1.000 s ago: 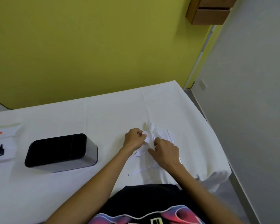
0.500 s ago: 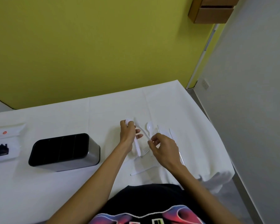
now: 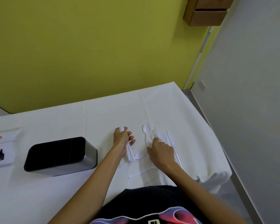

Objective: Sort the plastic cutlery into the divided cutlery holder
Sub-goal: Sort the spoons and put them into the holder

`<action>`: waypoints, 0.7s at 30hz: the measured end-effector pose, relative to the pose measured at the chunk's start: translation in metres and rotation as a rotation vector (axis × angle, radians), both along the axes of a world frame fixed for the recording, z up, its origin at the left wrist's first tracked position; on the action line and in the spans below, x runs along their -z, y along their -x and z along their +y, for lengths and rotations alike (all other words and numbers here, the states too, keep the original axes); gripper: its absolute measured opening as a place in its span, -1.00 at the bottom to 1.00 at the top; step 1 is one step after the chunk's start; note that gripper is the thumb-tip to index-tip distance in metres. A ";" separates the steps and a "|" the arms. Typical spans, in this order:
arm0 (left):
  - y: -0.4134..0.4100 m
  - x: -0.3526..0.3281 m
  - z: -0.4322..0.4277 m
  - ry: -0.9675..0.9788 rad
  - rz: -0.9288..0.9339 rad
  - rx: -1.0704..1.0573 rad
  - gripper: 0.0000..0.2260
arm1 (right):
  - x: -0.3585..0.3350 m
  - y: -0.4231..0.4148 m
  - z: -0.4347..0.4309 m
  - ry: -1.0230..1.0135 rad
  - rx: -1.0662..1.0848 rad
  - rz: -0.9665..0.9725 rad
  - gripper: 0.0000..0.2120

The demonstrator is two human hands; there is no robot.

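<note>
One table [image 3: 55, 199] carries the whole lot, covered in a smooth white cloth with a few straight fold creases. Biggest thing on it is the cutlery holder [image 3: 60, 154], over toward the left edge. It's a round-cornered box, brushed metal outside and glossy black inside with thin dividers. It stands upright, long axis running left to right. The compartments are too dark for me to see into.

My left hand [image 3: 122, 139] is mid-table, fingers curled tight round a bundle of white plastic cutlery [image 3: 130, 153]. A rounded end pokes out past my knuckles toward the far edge, and the flat handles trail back toward the near edge, slanting a bit right. My right hand [image 3: 162, 152] is just beside it, palm down on the loose pile [image 3: 170, 138] nearer the right edge. Honestly can't tell if it's pinching anything, since the back of the hand hides the fingertips.

The pile is mostly long thin pieces lying far-to-near. A spoon [image 3: 146, 128] has its oval bowl toward the far edge and its handle running under my right hand. One fork [image 3: 141, 154] lies between my hands, tines aimed at the right one. Another fork [image 3: 153, 132] sits at my right fingertips, tines pointing to the far edge. One skinny strip [image 3: 138, 174] lies nearly crosswise by the near edge.
</note>
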State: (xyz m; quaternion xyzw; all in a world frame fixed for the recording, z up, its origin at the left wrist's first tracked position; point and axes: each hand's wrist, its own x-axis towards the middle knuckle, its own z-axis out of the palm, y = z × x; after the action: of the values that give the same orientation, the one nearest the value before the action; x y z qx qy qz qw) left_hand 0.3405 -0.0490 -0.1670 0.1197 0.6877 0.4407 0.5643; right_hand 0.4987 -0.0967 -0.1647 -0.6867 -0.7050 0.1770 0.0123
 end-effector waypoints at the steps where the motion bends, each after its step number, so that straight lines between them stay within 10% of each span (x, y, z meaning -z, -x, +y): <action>1: -0.001 -0.001 -0.001 -0.008 -0.008 0.007 -0.79 | 0.001 0.002 0.001 0.017 0.003 -0.002 -0.85; 16: 0.001 -0.038 0.007 -0.159 0.049 0.154 -0.44 | -0.051 0.013 -0.004 0.059 0.029 0.676 -0.84; 21: 0.018 -0.059 0.003 -0.228 -0.010 0.152 -0.81 | -0.066 0.029 -0.010 0.114 -0.005 0.723 -0.84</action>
State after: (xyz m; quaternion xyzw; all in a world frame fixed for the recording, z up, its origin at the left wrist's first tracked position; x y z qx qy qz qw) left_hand 0.3230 -0.0458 -0.1082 0.2328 0.6194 0.4725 0.5822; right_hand 0.4695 -0.1069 -0.0991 -0.5774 -0.6458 0.4475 0.2219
